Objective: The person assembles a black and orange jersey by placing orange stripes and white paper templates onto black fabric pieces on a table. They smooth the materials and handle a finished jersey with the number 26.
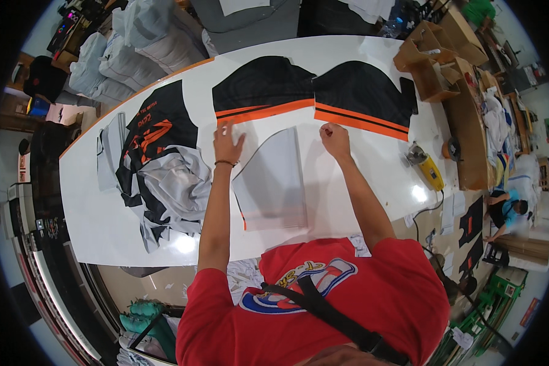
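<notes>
Two black sleeve-shaped fabric panels with orange striped hems lie side by side: a left panel (259, 82) and a right panel (360, 91), their edges meeting. My left hand (227, 145) is open, fingers spread, its tips at the left panel's lower left corner. My right hand (335, 140) is closed, its curled fingers just below the right panel's orange hem; whatever they hold, if anything, is hidden. Between my forearms a pale grey fabric piece (274, 180) lies flat, similarly curved, with a little orange at its lower left edge.
A heap of black, orange and grey fabric pieces (171, 171) lies left on the white table (332, 207). At the right are a yellow-handled electric cutter (430, 171) with a cord and cardboard boxes (430, 73). Stuffed sacks (128, 61) stand beyond; another person (511, 210) is far right.
</notes>
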The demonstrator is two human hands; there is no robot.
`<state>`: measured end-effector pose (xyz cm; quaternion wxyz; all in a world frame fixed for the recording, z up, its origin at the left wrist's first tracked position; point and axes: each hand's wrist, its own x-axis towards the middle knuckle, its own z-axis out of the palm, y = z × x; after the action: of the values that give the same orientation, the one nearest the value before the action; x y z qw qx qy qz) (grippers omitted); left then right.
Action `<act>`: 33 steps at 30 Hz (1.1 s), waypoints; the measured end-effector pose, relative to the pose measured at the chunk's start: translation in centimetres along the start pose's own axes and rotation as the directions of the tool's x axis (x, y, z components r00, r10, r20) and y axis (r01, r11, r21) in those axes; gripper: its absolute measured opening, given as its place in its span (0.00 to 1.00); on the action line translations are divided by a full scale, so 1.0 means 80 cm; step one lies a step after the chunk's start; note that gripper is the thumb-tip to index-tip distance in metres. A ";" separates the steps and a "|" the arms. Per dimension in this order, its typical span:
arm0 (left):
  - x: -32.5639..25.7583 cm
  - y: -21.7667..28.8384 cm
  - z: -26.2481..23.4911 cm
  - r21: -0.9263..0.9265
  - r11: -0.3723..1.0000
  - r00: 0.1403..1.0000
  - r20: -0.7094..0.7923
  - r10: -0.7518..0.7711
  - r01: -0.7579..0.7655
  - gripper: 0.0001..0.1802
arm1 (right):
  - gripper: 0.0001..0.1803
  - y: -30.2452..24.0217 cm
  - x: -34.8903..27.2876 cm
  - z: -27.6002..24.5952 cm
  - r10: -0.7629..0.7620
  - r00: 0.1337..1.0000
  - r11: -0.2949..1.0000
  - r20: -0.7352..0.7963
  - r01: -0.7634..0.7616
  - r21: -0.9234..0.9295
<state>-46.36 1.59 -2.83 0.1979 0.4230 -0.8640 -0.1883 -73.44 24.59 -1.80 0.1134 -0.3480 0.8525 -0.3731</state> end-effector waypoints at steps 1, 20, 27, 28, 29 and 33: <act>0.006 0.007 0.002 0.062 0.997 0.998 0.046 0.042 -0.045 0.34 | 0.07 0.003 0.012 0.002 -0.019 1.000 0.999 -0.005 0.019 0.027; -0.019 -0.018 -0.057 0.343 0.926 0.984 0.022 -0.176 0.158 0.29 | 0.26 -0.061 0.122 0.089 -0.230 0.968 0.893 -0.097 0.170 -0.416; 0.033 -0.015 -0.020 0.221 0.973 0.991 0.100 -0.092 0.068 0.40 | 0.23 -0.068 0.193 0.072 0.040 0.989 0.739 0.143 0.067 -0.670; 0.039 -0.014 -0.015 0.239 0.970 0.986 0.143 -0.090 0.053 0.42 | 0.23 -0.062 0.202 0.071 0.034 0.987 0.793 0.159 0.070 -0.605; 0.049 -0.016 -0.011 0.240 0.969 0.976 0.192 -0.101 0.053 0.47 | 0.23 -0.059 0.216 0.072 0.026 0.984 0.842 0.174 0.072 -0.534; 0.078 -0.005 0.000 0.230 0.966 0.973 0.170 -0.158 0.117 0.48 | 0.26 -0.047 0.256 0.060 0.104 0.993 0.994 0.062 -0.103 -0.019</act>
<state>-49.63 -3.61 -1.89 0.0547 0.4818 -0.8626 -0.1443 -84.33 6.20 -1.09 0.1568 -0.3157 0.8683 -0.3489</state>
